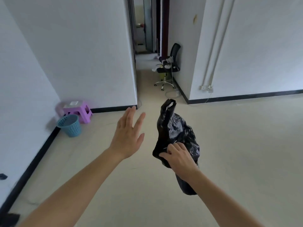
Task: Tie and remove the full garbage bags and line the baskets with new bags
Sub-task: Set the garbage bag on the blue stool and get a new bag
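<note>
Black garbage bag: held up in the air at the centre of the view, a little toward 3 o'clock, over the pale floor.

At far 9 o'clock, near the wall corner: blue basket, perforated, tilted slightly, standing on the floor with no bag visible inside. Just behind it, toward 1 o'clock: purple stool, touching or almost touching the basket, cannot tell which. Something white and flat on top of the stool, too blurred to name.

Next, toward the centre: left hand, empty, fingers spread apart, palm facing away, raised above the floor. Apart from the bag, with a clear gap; bag lying at 3 o'clock from this hand.

Then the bag itself, crumpled and shiny, one handle loop standing up at 12 o'clock, the lower end hanging down at 6 o'clock behind the wrist.

Right hand: closed around the lower left part of the bag, fingers curled into the plastic, thumb side pressing a fold. Most of the bag rising at 12 o'clock from this hand.

Far behind, in the corridor at 12 o'clock: black office chair with white things on the seat, well apart from both hands.

At 2 o'clock: white wall with two thin pipes running down.
</note>
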